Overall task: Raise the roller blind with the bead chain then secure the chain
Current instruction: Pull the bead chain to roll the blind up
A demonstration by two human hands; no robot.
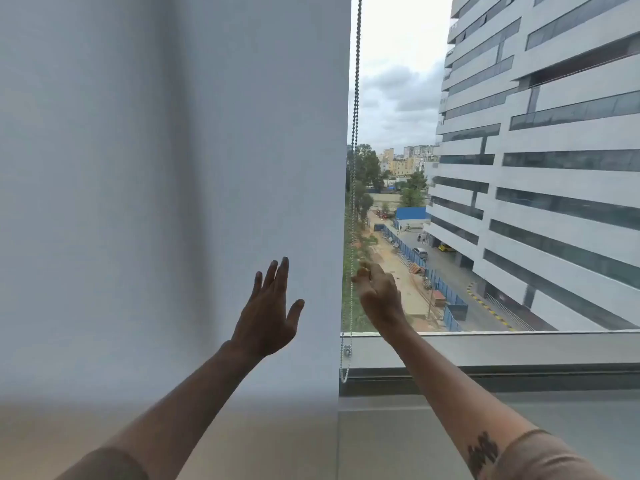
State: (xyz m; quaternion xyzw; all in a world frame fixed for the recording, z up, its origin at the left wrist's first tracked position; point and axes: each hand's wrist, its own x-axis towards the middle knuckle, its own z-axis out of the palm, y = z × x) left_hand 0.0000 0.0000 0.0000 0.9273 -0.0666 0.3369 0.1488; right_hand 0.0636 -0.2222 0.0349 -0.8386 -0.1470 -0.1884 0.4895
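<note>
A pale grey roller blind [173, 185] hangs fully down over the left part of the window, its lower edge near the sill. Along its right edge hangs a metal bead chain [354, 133], looping at the bottom by a small clip [346, 350] on the frame. My right hand [377, 296] is at the chain, fingertips pinched around it at about sill-plus-a-hand height. My left hand [270, 313] is raised in front of the blind with fingers spread, holding nothing and apart from the chain.
The window frame and sill [485, 351] run across the lower right. Through the bare glass I see a large office building [536, 168] and a street below. A light surface lies under the blind at the bottom left.
</note>
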